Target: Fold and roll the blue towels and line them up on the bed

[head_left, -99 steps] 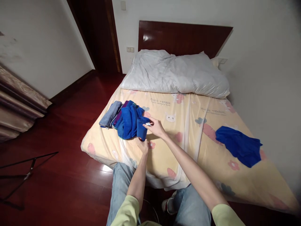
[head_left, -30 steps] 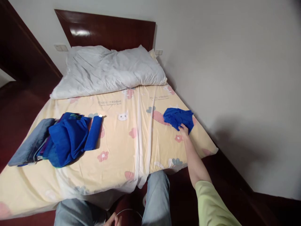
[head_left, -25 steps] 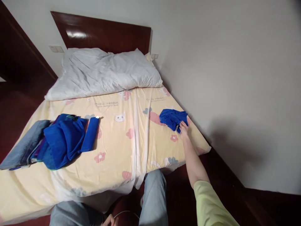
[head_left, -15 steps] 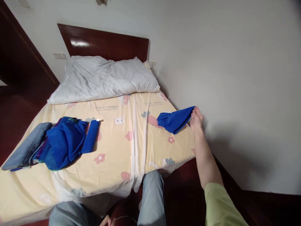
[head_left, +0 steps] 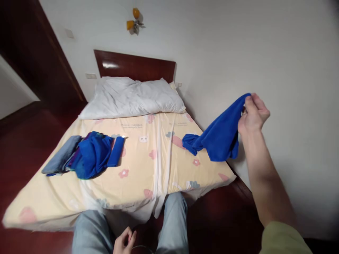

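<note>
the loose blue cloth (head_left: pixel 222 135) stretches up from the right part of the bed (head_left: pixel 140 165), its bunched end lying on the sheet and its other end lifted above the bed's right edge. there the person's right hand (head_left: pixel 250 111) pinches a corner between thumb and fingers. the left hand (head_left: pixel 125 241) is low in front of the bed's near edge, fingers curled; whether it holds anything cannot be told. on the bed's left half lie a rolled blue cloth (head_left: pixel 116 151), a crumpled blue cloth (head_left: pixel 92 157) and a folded grey cloth (head_left: pixel 63 155). a pale quilt (head_left: pixel 135 100) lies across the bed's far end.
</note>
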`<state>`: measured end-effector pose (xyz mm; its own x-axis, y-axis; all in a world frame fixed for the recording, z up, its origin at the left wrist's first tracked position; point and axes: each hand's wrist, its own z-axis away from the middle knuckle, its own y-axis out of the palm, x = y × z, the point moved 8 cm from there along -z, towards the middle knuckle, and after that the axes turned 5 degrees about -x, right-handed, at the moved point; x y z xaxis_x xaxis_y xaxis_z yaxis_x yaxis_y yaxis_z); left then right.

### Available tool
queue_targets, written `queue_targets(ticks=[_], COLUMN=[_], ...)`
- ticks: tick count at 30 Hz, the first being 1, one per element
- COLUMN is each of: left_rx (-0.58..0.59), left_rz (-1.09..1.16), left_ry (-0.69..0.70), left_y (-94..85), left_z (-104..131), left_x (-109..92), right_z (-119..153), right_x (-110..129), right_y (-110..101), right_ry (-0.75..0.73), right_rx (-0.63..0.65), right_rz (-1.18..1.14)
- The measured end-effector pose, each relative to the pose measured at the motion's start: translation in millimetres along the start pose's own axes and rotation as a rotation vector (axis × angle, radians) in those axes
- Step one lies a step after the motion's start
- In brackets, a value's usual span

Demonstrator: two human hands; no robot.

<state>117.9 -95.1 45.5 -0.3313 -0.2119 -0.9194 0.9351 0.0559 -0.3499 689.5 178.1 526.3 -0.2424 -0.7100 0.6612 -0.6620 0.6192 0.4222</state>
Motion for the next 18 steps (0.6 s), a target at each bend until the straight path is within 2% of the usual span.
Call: queue_targets(ticks=[3,5,8,10,12,14,16,18], left_rx=[-0.012,-0.039,-0.094,-0.112,-0.099,-0.061,0.008,0.125], left_rz=[0.009,0.006,0.019,0.054,0.094,0.107,0.079,0.049], left_ry=[0.055,0.109,0.178,0.226,0.302,0.407,0.518,0.621], left_y=[-8.9,-20.9,-46.7,-65.3,-82.2,-95.5,-102.6,-101.5], left_z=[8.3,14.1,22.9,29.1,36.2,45.1,56.4,70.1], left_x=[-23.0,-40.4,-69.2,-93.9,-126.5,-166.3,-207.9,-244.8], right_z=[72.8,129.1,213.4,267.2,321.7,373.5,417.8,449.1], right_x=[3.1,2.0,5.3,20.8,49.9,91.2,137.3,179.5], right_y=[16.0,26.9,41.4,49.5,58.0,64.3,68.6,71.3], right_ry=[0.136,0.241,0.407,0.452,0.439,0.399,0.374,0.348], right_rx=[-0.049,0.044,0.339,0.603,0.914,1.193,1.405,1.529], right_rz=[0.017,0.055,0.084,0.119,0.139,0.093,-0.009,-0.116])
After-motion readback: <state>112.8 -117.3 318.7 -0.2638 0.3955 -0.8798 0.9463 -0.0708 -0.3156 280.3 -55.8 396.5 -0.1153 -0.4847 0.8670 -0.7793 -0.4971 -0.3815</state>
